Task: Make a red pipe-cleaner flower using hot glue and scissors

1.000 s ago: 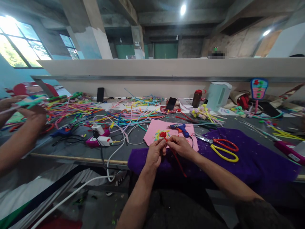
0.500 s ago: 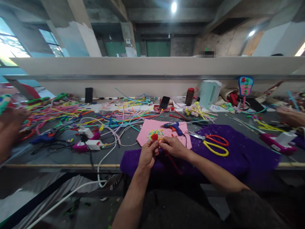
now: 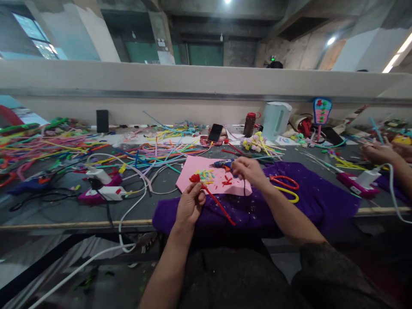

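Note:
Pinched in my left hand [image 3: 190, 201] is a red pipe-cleaner flower [image 3: 195, 178]; its long red stem [image 3: 220, 206] slants down to the right over the purple cloth. My right hand [image 3: 249, 171] is curled over the handle end of a blue and orange hot glue gun [image 3: 223, 164], which lies with its nozzle to the left on a pink sheet [image 3: 186, 174]. Part of the gun's handle is hidden under the fingers. Short pale yellow and green pieces [image 3: 206, 176] and cut red pieces [image 3: 227, 181] lie on the sheet between my hands.
Scissors with red and yellow handles [image 3: 285, 182] rest on the purple cloth [image 3: 322, 189], partly behind my right forearm. Power strips [image 3: 99, 195] with trailing cables stand at left. Loose pipe cleaners [image 3: 64, 146], a phone [image 3: 215, 132], a bottle [image 3: 249, 124] and a kettle [image 3: 275, 120] line the back. Another person's hands [image 3: 383, 152] are at right.
My right hand has left the red flower and moved right to the glue gun. My left hand keeps the flower, now lower left. The view has shifted slightly.

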`<state>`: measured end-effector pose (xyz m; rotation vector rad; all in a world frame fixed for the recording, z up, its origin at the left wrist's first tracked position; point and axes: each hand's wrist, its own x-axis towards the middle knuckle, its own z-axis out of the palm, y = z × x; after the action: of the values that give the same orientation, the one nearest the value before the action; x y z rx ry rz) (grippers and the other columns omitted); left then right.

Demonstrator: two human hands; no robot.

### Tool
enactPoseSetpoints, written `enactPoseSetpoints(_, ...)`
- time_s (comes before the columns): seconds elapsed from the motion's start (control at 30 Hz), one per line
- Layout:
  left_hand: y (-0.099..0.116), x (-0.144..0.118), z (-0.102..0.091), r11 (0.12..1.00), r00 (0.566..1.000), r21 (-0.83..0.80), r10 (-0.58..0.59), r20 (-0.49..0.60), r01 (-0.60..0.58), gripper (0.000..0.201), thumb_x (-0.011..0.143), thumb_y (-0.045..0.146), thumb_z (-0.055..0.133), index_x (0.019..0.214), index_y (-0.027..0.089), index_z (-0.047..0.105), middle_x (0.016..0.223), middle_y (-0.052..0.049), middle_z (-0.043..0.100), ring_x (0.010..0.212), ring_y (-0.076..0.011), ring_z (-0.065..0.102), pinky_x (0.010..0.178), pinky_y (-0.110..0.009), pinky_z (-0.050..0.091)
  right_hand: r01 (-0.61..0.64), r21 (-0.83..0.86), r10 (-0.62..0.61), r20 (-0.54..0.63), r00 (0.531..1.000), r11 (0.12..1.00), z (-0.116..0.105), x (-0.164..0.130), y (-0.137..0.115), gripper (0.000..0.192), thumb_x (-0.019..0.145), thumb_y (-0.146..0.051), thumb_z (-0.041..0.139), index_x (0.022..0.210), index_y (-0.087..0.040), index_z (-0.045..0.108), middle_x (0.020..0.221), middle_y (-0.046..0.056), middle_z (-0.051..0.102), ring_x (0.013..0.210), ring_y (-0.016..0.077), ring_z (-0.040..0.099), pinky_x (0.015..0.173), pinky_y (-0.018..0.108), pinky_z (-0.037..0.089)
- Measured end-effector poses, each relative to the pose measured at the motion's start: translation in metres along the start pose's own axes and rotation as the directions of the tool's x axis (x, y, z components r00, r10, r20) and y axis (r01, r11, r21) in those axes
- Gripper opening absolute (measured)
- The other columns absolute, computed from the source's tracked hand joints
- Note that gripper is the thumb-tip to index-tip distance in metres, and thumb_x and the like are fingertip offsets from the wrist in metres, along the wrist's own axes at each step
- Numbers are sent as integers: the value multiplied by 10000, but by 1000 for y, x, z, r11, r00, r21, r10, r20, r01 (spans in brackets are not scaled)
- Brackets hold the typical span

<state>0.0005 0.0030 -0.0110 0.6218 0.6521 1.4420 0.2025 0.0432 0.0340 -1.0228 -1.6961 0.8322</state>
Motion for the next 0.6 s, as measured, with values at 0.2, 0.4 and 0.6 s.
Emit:
enactPoseSetpoints(0.2,-1,1,-2,997,1000,76,-15,7,15,201,628,234,658,757,124,550,630,-7,628,326,-4,387,295,-112,267,-35,-22,33,-50,998,999,-42,12,28,256,760,-396,488,684,-155,525,532,-23,528,365,62,413,366,180,291)
enactPoseSetpoints(0.4,-2,2,-5,996,999,79,-34,22,32,180,646,217,646,764,116,555,622,-11,632,325,0,394,323,-110,323,219,-543,-87,258,962,811,-21,11,38,174,761,-235,478,723,-157,629,674,19,635,601,119,560,543,199,358)
enactPoseSetpoints(0.6,-2,-1,-2,996,999,92,-15,30,12,181,640,207,648,757,114,546,619,-6,631,323,0,401,314,-107,289,364,-738,12,450,893,568,1,11,32,189,787,-295,488,853,-208,643,878,41,657,812,172,573,616,218,348)
